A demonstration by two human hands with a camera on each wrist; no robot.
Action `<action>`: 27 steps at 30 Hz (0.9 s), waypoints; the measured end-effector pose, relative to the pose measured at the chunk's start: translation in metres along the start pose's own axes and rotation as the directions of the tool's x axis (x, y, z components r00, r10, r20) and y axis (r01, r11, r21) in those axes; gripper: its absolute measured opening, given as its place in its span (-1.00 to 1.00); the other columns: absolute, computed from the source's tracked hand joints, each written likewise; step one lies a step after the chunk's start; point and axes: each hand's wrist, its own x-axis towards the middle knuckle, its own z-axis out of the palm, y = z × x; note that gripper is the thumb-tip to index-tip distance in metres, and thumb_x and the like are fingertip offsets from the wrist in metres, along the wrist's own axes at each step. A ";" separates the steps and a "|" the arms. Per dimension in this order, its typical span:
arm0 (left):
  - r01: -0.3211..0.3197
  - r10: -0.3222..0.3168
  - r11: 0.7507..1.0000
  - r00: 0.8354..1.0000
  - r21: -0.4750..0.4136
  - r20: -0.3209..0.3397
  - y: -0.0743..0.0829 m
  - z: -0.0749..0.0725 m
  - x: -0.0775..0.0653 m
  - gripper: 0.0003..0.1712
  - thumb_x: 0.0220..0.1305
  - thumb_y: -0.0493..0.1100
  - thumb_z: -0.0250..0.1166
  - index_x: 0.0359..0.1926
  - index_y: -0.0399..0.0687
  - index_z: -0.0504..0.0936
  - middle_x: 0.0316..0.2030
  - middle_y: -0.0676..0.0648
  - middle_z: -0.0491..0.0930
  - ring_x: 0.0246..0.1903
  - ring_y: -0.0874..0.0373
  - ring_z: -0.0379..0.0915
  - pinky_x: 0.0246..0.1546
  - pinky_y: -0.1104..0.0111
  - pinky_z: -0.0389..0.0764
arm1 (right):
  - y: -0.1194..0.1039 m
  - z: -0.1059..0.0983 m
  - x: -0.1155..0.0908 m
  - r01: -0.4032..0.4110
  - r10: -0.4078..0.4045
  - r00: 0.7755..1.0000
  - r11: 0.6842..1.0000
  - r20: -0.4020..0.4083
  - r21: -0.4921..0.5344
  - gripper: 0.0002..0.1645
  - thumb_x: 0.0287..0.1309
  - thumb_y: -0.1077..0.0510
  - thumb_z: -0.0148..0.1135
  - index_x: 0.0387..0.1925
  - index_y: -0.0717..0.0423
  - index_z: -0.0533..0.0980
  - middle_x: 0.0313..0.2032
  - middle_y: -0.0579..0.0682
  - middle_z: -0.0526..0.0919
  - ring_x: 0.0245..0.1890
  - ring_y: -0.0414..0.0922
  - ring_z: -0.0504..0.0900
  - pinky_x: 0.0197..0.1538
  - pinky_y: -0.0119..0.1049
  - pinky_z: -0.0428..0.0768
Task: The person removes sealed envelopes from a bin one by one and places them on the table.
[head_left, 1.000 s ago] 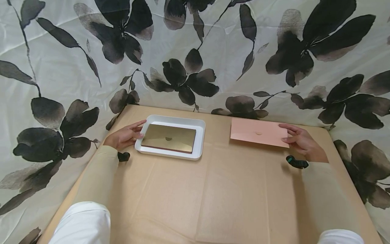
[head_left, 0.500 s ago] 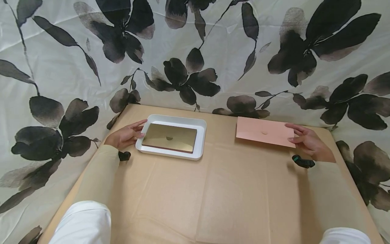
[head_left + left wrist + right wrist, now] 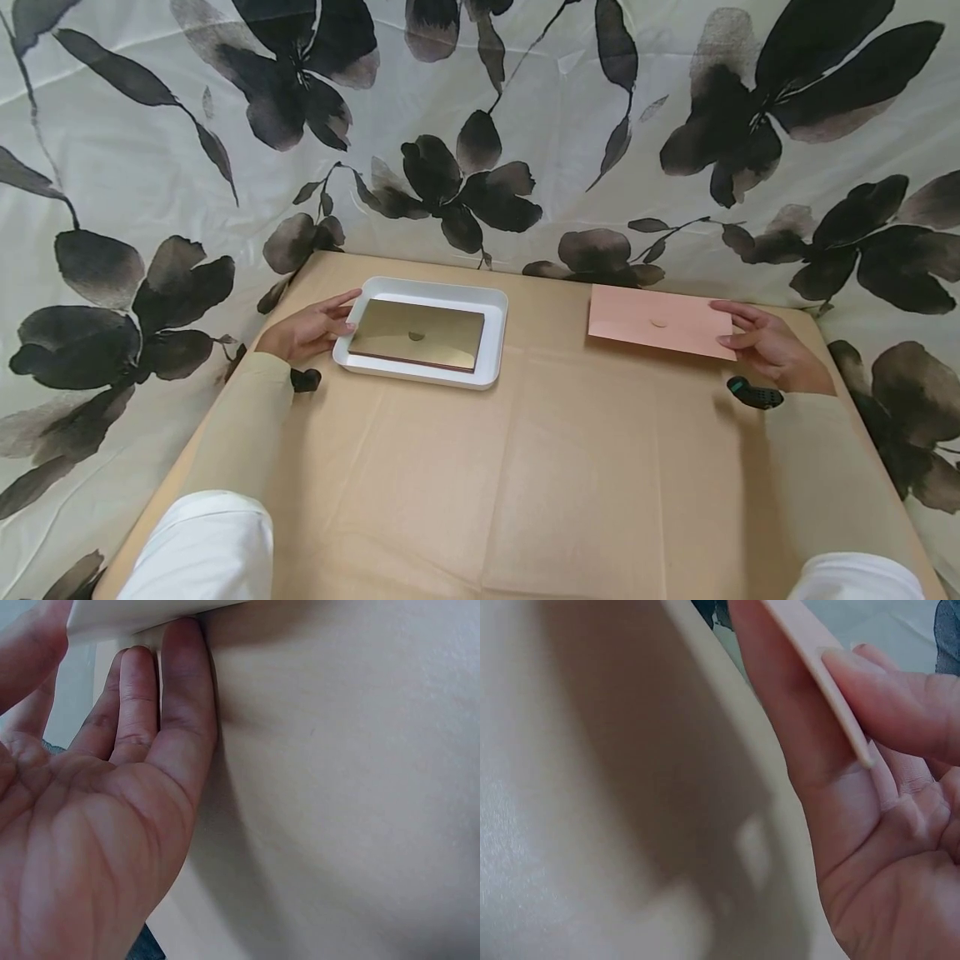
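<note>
A white tray (image 3: 491,350) lies at the back left of the table, with a gold envelope (image 3: 417,335) flat inside it. My left hand (image 3: 309,332) holds the tray by its left rim; the left wrist view has the thumb at the side and fingertips reaching under the tray's edge (image 3: 135,616). At the right, a pink envelope (image 3: 652,321) with a small round seal hangs above the table, casting a shadow below. My right hand (image 3: 776,348) pinches its right end. In the right wrist view the thumb presses one face of the pink envelope (image 3: 821,675), with fingers behind.
A tan-covered table (image 3: 570,475) spreads under both arms. Behind it hangs a pale cloth (image 3: 555,100) printed with dark flowers, close to the table's back edge. Each wrist wears a black camera band (image 3: 754,393).
My right hand has carried the pink envelope a little further to the right. The left hand and the tray hold their places, while the head view has shifted slightly.
</note>
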 end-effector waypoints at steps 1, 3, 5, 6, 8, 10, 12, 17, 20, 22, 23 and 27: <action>-0.001 0.001 1.000 1.000 -0.001 0.000 0.000 0.000 0.000 0.01 0.52 -0.42 0.08 0.70 0.34 -0.23 0.70 -0.14 -0.27 0.61 -0.24 -0.11 0.52 -0.18 0.17 | 0.000 -0.001 0.000 -0.001 0.001 1.000 1.000 0.000 0.001 -0.19 0.30 0.60 0.13 0.31 -0.26 0.61 0.66 -0.18 -0.48 -0.20 -0.27 0.75 -0.37 -0.51 0.58; -0.002 0.002 1.000 1.000 -0.006 -0.001 0.001 0.000 0.001 0.01 0.52 -0.42 0.08 0.70 0.35 -0.22 0.70 -0.14 -0.28 0.61 -0.24 -0.12 0.53 -0.20 0.12 | 0.000 -0.002 0.000 -0.003 0.003 1.000 1.000 -0.001 -0.006 -0.19 0.30 0.59 0.14 0.32 -0.27 0.60 0.66 -0.20 -0.49 -0.17 -0.30 0.74 -0.37 -0.52 0.57; 0.000 0.000 1.000 1.000 -0.011 -0.005 0.001 0.000 0.002 0.01 0.52 -0.42 0.07 0.70 0.35 -0.21 0.70 -0.14 -0.28 0.61 -0.24 -0.13 0.54 -0.20 0.10 | 0.000 -0.003 -0.001 -0.006 0.006 1.000 1.000 -0.010 -0.018 -0.18 0.29 0.59 0.15 0.33 -0.28 0.58 0.66 -0.19 -0.50 -0.15 -0.32 0.74 -0.38 -0.53 0.56; 0.001 -0.001 1.000 1.000 -0.014 -0.006 0.001 0.000 0.003 0.01 0.52 -0.43 0.07 0.70 0.34 -0.21 0.70 -0.14 -0.28 0.61 -0.24 -0.13 0.54 -0.21 0.09 | 0.000 -0.003 -0.001 -0.010 0.009 1.000 1.000 -0.015 -0.020 -0.17 0.29 0.59 0.16 0.33 -0.28 0.58 0.66 -0.19 -0.51 -0.15 -0.32 0.74 -0.39 -0.54 0.54; 0.002 -0.002 1.000 1.000 -0.019 -0.008 0.001 0.001 0.003 0.01 0.52 -0.44 0.06 0.70 0.33 -0.21 0.70 -0.14 -0.28 0.61 -0.23 -0.14 0.55 -0.21 0.08 | 0.001 -0.004 -0.002 -0.015 0.015 1.000 1.000 -0.015 -0.017 -0.17 0.29 0.58 0.17 0.34 -0.30 0.58 0.65 -0.24 -0.52 -0.12 -0.32 0.73 -0.39 -0.54 0.54; 0.005 -0.005 1.000 1.000 -0.020 -0.012 0.000 0.001 0.004 0.01 0.51 -0.44 0.06 0.70 0.32 -0.21 0.70 -0.14 -0.28 0.61 -0.23 -0.14 0.54 -0.22 0.08 | 0.001 -0.005 -0.002 -0.015 0.015 1.000 1.000 -0.012 0.000 -0.18 0.29 0.58 0.16 0.33 -0.28 0.59 0.68 -0.34 -0.29 -0.15 -0.28 0.75 -0.40 -0.53 0.54; 0.003 -0.004 1.000 1.000 -0.021 -0.014 -0.001 0.001 0.003 0.01 0.51 -0.44 0.06 0.70 0.32 -0.22 0.70 -0.15 -0.29 0.61 -0.24 -0.15 0.55 -0.22 0.07 | 0.002 -0.008 -0.002 -0.011 0.011 1.000 1.000 0.000 0.027 -0.19 0.29 0.59 0.15 0.31 -0.26 0.60 0.61 -0.41 0.05 -0.16 -0.24 0.77 -0.40 -0.52 0.54; 0.006 -0.006 1.000 1.000 -0.023 -0.017 -0.002 0.000 0.003 0.02 0.51 -0.44 0.07 0.70 0.33 -0.23 0.70 -0.15 -0.29 0.62 -0.24 -0.16 0.55 -0.20 0.06 | 0.001 -0.012 -0.002 0.000 0.000 1.000 1.000 0.012 0.010 -0.21 0.31 0.59 0.12 0.30 -0.24 0.61 0.61 -0.41 0.06 -0.20 -0.24 0.76 -0.42 -0.51 0.53; -0.001 0.001 1.000 1.000 -0.018 -0.014 -0.002 0.000 0.003 0.01 0.52 -0.43 0.07 0.70 0.34 -0.23 0.70 -0.14 -0.29 0.62 -0.24 -0.15 0.55 -0.20 0.07 | 0.001 -0.014 -0.002 -0.005 0.005 1.000 1.000 0.010 0.002 -0.21 0.32 0.59 0.10 0.28 -0.26 0.62 0.68 -0.26 -0.35 -0.22 -0.25 0.76 -0.45 -0.51 0.49; -0.011 0.011 1.000 1.000 -0.011 -0.008 -0.002 0.000 0.004 0.01 0.52 -0.42 0.08 0.70 0.35 -0.22 0.70 -0.14 -0.28 0.62 -0.24 -0.14 0.54 -0.21 0.09 | 0.001 -0.015 -0.001 0.000 0.000 1.000 1.000 0.010 0.014 -0.21 0.32 0.60 0.10 0.27 -0.26 0.63 0.67 -0.23 -0.44 -0.21 -0.26 0.76 -0.40 -0.52 0.55; -0.014 0.014 1.000 1.000 -0.011 -0.006 -0.001 -0.001 0.005 0.01 0.52 -0.41 0.08 0.70 0.36 -0.22 0.70 -0.14 -0.27 0.62 -0.24 -0.13 0.54 -0.21 0.09 | 0.001 -0.016 -0.002 0.004 -0.004 1.000 1.000 0.013 0.021 -0.21 0.32 0.61 0.08 0.27 -0.25 0.63 0.66 -0.23 -0.46 -0.19 -0.27 0.76 -0.37 -0.52 0.59; -0.009 0.009 1.000 1.000 -0.010 0.000 -0.001 -0.001 0.005 0.01 0.53 -0.42 0.07 0.69 0.37 -0.23 0.70 -0.13 -0.28 0.62 -0.23 -0.14 0.54 -0.21 0.10 | 0.003 -0.017 -0.002 0.017 -0.019 0.999 0.999 0.031 0.047 -0.20 0.31 0.63 0.06 0.29 -0.20 0.63 0.62 -0.25 -0.57 -0.11 -0.31 0.74 -0.24 -0.46 0.70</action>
